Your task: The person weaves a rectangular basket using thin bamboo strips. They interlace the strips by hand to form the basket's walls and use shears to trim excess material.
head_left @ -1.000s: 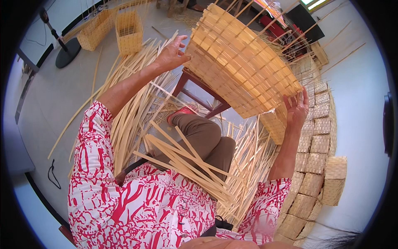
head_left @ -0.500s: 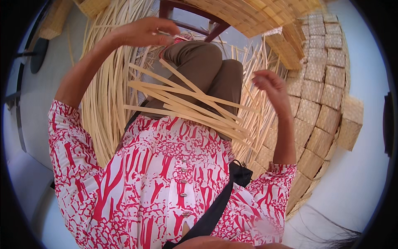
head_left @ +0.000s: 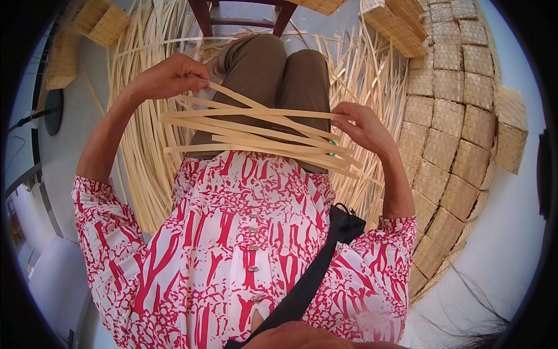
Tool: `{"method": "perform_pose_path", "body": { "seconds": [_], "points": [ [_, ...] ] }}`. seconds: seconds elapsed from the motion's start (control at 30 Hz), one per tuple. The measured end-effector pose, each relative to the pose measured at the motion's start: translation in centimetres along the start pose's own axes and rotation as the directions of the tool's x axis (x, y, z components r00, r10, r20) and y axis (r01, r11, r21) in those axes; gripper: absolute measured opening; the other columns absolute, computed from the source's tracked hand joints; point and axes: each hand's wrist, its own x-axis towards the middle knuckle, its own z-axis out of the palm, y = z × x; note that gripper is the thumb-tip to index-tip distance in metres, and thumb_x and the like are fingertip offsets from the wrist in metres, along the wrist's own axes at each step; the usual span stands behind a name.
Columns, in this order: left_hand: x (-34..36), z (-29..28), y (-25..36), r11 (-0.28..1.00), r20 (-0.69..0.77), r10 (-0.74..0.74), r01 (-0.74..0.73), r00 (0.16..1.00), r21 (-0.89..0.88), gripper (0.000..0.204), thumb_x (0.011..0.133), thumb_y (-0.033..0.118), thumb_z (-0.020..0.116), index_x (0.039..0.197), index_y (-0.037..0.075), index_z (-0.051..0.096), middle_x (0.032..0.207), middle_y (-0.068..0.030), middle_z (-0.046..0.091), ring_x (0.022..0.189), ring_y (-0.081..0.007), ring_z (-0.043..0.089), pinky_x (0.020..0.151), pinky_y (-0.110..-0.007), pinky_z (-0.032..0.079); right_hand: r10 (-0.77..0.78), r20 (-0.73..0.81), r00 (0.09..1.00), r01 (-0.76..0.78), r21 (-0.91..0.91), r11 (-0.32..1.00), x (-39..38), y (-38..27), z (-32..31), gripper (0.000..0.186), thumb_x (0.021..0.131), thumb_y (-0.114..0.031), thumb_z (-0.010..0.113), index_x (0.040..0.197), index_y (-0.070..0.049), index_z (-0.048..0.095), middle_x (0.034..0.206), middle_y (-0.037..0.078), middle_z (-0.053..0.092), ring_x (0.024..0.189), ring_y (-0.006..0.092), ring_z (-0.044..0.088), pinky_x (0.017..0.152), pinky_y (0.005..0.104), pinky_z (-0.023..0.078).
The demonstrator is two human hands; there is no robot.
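Observation:
Several flat, pale plant-fibre strips (head_left: 256, 125) lie crosswise over my lap, on brown trousers (head_left: 256, 64). At the upper left of the bundle, my left hand (head_left: 171, 77) is closed, its thumb and finger pinching the end of one strip (head_left: 232, 95) that slants down to the right. My right hand (head_left: 363, 127) is over on the right side, fingertips closed on the end of another strip (head_left: 261, 113) that runs nearly level to the left. Its lower fingers are partly curled out of sight. A small green bit (head_left: 332, 146) shows below the right hand.
Long loose strips (head_left: 139, 139) cover the floor at left, with more strips (head_left: 369, 87) at right. Rows of woven boxes (head_left: 447, 122) stand at the right; other woven boxes (head_left: 102, 22) are at the upper left. A dark red wooden stool (head_left: 241, 23) is ahead of my knees.
Both hands were raised apart from the strips; now each has come to the bundle and pinches a strip end. The left moved down and left. The view has shifted, showing more of the stool.

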Motion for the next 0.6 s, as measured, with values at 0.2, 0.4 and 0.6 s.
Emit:
{"method": "perform_pose_path", "body": {
  "seconds": [0.2,0.4,0.6],
  "points": [
    [0.5,-0.4,1.4,0.832,-0.324,0.52,-0.383,0.79,0.401,0.03,0.1,0.03,0.06,0.107,0.002,0.07,0.081,-0.0051,0.067,0.075,-0.013,0.063,0.068,-0.027,0.05,0.057,-0.041,0.998,-0.042,0.306,0.951,-0.7,0.3,-2.0,0.02,0.095,-0.018,0.066,0.095,0.002,0.068,0.078,0.002,0.062,0.075,0.0101,0.054,0.068,0.0275,0.045],
    [-3.2,-6.1,6.3,0.939,-0.327,0.234,-0.126,0.916,0.319,0.021,0.098,0.021,0.062,0.101,0.002,0.071,0.076,-0.0024,0.068,0.062,-0.0081,0.059,0.053,-0.025,0.045,0.156,-0.148,0.977,-0.114,0.257,0.96,1.2,-1.4,-7.1,0.018,0.097,-0.019,0.065,0.097,-0.001,0.07,0.071,-0.002,0.062,0.067,0.0056,0.056,0.062,0.0233,0.046],
    [-3.8,-9.6,5.7,0.823,-0.435,0.446,-0.168,0.782,0.542,0.011,0.093,0.01,0.065,0.094,0.0,0.068,0.073,-0.0061,0.065,0.061,-0.0139,0.061,0.054,-0.029,0.048,-0.019,-0.273,0.962,0.056,0.129,0.99,1.6,-2.7,-8.8,0.018,0.1,-0.017,0.059,0.101,-0.002,0.068,0.075,0.003,0.07,0.067,0.0085,0.062,0.061,0.0259,0.051]
  ]
}}
